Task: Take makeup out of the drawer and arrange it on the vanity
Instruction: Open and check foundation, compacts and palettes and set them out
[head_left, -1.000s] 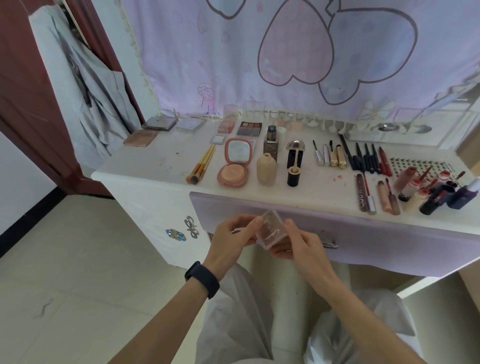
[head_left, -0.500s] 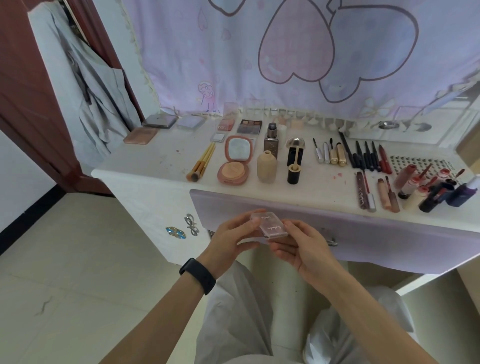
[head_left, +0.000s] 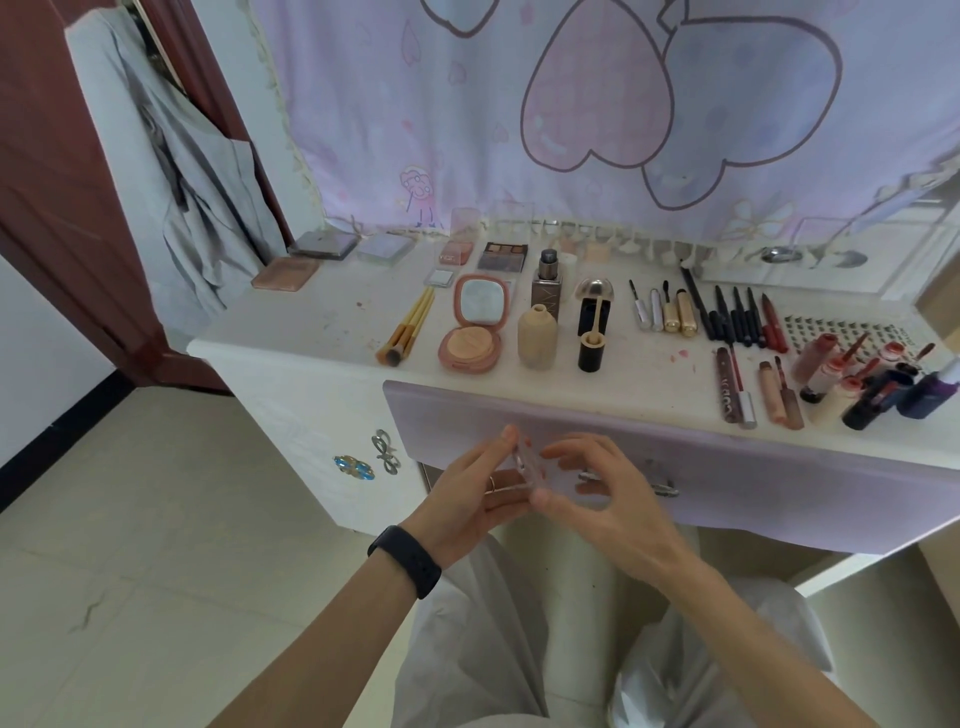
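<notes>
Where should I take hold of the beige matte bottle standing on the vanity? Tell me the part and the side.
Probably the narrow neck of the beige matte bottle, from above: it stands upright, and the open pink compact on its left and the black cylindrical tube on its right crowd its wide body.

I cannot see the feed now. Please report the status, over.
Left hand and right hand grip small clear compact before drawer front. Not yet on vanity. Bare spot left of brushes.

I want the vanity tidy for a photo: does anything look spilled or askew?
Pinkish-red smudges stain the white vanity top near the row of dark pencils, and the red lip gloss bottles at its right end sit jumbled, wands out.
</notes>
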